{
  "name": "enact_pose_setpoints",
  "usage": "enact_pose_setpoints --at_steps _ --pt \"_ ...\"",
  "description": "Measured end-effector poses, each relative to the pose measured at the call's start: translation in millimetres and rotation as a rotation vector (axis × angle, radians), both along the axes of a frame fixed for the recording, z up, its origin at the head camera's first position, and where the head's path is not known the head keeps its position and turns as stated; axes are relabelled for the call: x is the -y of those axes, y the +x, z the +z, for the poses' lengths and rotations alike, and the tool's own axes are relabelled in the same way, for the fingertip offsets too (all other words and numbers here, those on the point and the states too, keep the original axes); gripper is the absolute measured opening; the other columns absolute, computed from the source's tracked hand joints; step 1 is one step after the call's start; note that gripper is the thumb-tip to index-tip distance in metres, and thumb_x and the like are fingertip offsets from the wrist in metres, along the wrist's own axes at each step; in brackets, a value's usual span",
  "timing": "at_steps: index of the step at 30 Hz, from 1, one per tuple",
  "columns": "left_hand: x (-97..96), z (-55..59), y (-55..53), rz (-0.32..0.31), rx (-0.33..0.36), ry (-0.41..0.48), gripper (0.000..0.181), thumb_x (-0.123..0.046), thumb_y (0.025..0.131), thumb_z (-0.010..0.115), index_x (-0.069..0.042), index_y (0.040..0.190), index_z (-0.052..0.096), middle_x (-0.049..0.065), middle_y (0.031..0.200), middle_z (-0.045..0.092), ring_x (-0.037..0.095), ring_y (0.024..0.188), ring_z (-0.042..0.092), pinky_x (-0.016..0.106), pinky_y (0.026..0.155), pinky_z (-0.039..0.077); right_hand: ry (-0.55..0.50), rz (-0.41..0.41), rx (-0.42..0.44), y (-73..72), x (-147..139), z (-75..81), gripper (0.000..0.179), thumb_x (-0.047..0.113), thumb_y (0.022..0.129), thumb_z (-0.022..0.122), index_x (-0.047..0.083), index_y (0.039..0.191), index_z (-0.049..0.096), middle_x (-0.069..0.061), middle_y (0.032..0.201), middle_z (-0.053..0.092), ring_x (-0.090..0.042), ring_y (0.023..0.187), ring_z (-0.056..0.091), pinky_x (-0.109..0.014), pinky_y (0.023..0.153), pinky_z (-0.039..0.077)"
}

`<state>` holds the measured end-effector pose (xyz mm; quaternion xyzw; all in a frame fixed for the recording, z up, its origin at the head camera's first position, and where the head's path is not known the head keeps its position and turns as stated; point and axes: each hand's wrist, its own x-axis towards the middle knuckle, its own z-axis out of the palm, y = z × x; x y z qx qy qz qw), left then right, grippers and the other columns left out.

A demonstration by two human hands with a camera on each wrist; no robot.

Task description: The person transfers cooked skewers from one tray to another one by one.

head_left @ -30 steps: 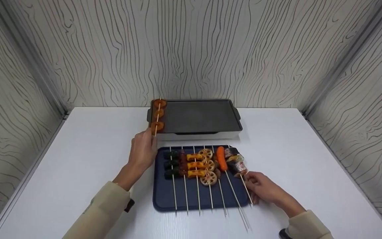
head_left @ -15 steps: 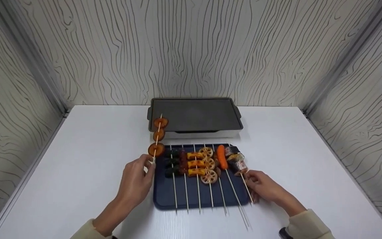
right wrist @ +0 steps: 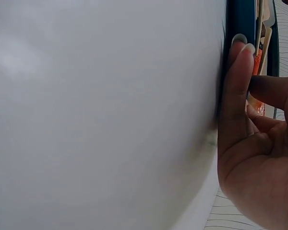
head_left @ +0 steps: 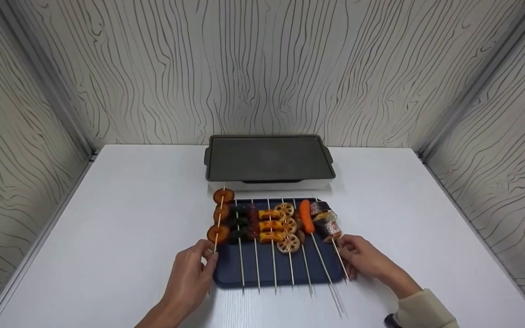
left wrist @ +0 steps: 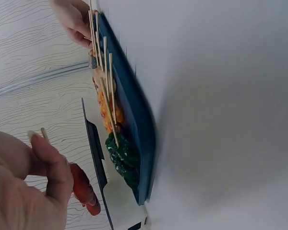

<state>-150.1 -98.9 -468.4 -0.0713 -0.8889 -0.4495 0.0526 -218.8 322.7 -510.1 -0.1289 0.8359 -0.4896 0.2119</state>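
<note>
Between thumb and fingers, my left hand (head_left: 188, 275) pinches a skewer of round orange-brown slices (head_left: 217, 234). The slices hang over the left rim of a dark blue tray (head_left: 233, 269); in the left wrist view the skewer's slices (left wrist: 84, 187) are above the table, apart from the tray. My right hand (head_left: 366, 258) grips the tray's right edge, beside a skewer of dark-skinned chunks (head_left: 328, 226). The right wrist view shows its fingers (right wrist: 236, 91) along the rim and thumb above. Side by side on the tray lie green pepper (head_left: 239, 222), dark red, yellow, lotus root (head_left: 288, 243) and sausage (head_left: 306, 216) skewers.
Behind the tray stands a black griddle (head_left: 271, 159) on a white base, with a handle on each side. Several skewer sticks reach past the tray's front edge. Patterned walls (head_left: 262, 68) enclose the white table (head_left: 135, 205) at the back and sides.
My left hand has lifted the slice skewer off the griddle's left side and brought it toward me, to the tray's left edge. The right hand has stayed at the tray.
</note>
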Motion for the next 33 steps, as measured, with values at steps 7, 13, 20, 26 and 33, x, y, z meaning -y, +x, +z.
enact_pose_setpoints --at_steps 7,13,20,26,33 --pt "-5.0 -13.2 -0.3 -0.038 0.036 0.000 0.007 0.002 0.095 0.066 0.002 0.102 0.067 -0.002 0.077 0.064 0.005 0.065 0.053 0.021 0.053 0.047 0.001 -0.007 0.000 0.1 -0.7 1.1 0.014 0.006 0.105 0.051 -0.007 0.106 0.055 -0.005 0.079 0.059 -0.012 0.053 0.061 -0.031 0.046 0.055" --pt "-7.3 -17.8 -3.9 -0.060 0.041 0.021 0.006 0.003 0.096 0.063 0.004 0.101 0.066 0.002 0.077 0.066 0.005 0.061 0.053 0.021 0.051 0.047 -0.007 -0.015 0.008 0.1 0.9 0.8 0.013 0.005 0.105 0.049 -0.008 0.106 0.055 -0.007 0.080 0.059 -0.015 0.055 0.061 -0.033 0.046 0.055" --pt "-5.5 -17.4 -5.2 -0.019 -0.039 -0.066 0.004 0.002 0.093 0.068 0.002 0.097 0.067 -0.005 0.073 0.063 0.002 0.061 0.051 0.020 0.051 0.045 -0.001 -0.008 0.000 1.7 0.3 1.1 0.014 0.006 0.105 0.050 -0.007 0.105 0.055 -0.006 0.082 0.059 -0.012 0.056 0.061 -0.031 0.047 0.055" --pt "-4.1 -20.4 -8.7 0.020 -0.084 -0.175 0.007 0.006 0.091 0.066 0.000 0.088 0.067 -0.002 0.071 0.064 0.005 0.063 0.055 0.021 0.050 0.045 0.028 -0.003 -0.020 2.4 -0.6 1.7 0.013 0.006 0.105 0.050 -0.006 0.104 0.054 -0.007 0.083 0.059 -0.011 0.054 0.061 -0.029 0.046 0.054" --pt "-4.2 -23.0 -13.4 -0.009 -0.027 -0.176 0.014 0.007 0.087 0.070 -0.003 0.080 0.063 -0.002 0.064 0.059 0.006 0.057 0.053 0.021 0.045 0.043 0.016 -0.008 -0.007 3.4 2.0 3.4 0.012 0.005 0.105 0.049 -0.006 0.105 0.054 -0.007 0.083 0.059 -0.013 0.054 0.062 -0.033 0.046 0.055"
